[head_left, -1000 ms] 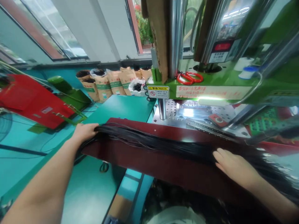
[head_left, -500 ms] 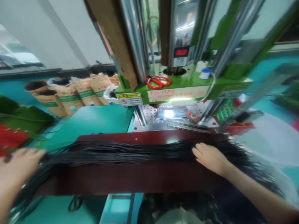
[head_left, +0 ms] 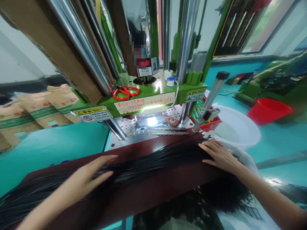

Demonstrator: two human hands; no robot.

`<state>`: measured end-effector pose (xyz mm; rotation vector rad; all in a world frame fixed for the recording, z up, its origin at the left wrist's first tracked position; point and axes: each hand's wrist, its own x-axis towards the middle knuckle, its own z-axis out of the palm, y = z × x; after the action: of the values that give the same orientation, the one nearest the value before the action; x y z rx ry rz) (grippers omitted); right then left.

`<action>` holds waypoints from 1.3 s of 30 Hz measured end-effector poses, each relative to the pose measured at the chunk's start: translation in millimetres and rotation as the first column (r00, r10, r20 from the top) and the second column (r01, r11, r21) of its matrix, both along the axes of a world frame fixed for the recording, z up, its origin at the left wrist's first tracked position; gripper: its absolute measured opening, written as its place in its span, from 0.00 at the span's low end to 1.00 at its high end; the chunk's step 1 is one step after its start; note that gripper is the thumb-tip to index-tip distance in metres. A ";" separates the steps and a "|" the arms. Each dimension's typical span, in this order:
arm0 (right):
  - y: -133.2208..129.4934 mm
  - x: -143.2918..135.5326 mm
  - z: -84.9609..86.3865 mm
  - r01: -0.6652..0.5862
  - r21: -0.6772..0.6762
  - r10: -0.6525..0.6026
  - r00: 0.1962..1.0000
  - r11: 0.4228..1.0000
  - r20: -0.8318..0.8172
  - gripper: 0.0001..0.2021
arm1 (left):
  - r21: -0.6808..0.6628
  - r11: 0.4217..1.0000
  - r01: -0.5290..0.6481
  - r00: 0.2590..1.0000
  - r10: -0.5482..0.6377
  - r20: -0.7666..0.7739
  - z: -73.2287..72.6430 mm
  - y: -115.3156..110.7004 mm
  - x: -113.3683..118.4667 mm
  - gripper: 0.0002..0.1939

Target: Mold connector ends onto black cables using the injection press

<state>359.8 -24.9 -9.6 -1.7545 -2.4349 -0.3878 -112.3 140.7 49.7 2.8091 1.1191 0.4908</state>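
Observation:
A long bundle of thin black strands that look like cables (head_left: 148, 163) lies across the dark red board (head_left: 144, 191). My left hand (head_left: 87, 179) rests over the bundle left of the middle, thumb and fingers stretched apart. Toward the right end, my right hand (head_left: 219, 156) lies on the bundle with its fingers spread. Below it, loose strand ends (head_left: 225, 191) hang over the board's near edge. Behind the board stands a green press (head_left: 153, 92) with a perforated metal plate (head_left: 122, 126), where metal strips (head_left: 168, 131) lie near the bundle.
Red-handled scissors (head_left: 126, 93) and a blue-and-white spool (head_left: 170, 82) sit on the press. An upright metal post (head_left: 211, 95) stands at the board's far right. Beyond are a white tub (head_left: 249, 134) and a red bucket (head_left: 268, 111). Paper sacks (head_left: 40, 107) stand at left.
My left hand has come off the bundle's left end and moved right toward the middle. My right hand's fingers have spread. The camera view has turned right, and strand ends at right hang lower.

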 end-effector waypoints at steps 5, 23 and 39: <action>25.1 15.2 -7.3 -0.029 0.186 0.032 0.999 0.982 -0.013 0.26 | -0.274 0.948 0.164 0.982 -0.182 -0.042 -37.5 -12.6 156.2 0.23; -16.6 -87.2 4.8 0.046 0.279 0.146 0.765 0.959 -0.628 0.16 | -0.171 0.965 0.201 0.977 -0.186 0.101 -17.6 -21.5 219.1 0.09; 16.2 -101.0 54.1 -0.103 0.112 0.000 -0.736 0.988 -0.677 0.15 | -0.805 0.525 0.276 0.952 -0.037 0.303 -5.0 -95.9 177.7 0.11</action>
<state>258.8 -8.7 44.4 -0.5944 -0.6133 1.1270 65.4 44.8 44.7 1.8748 0.7254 0.1774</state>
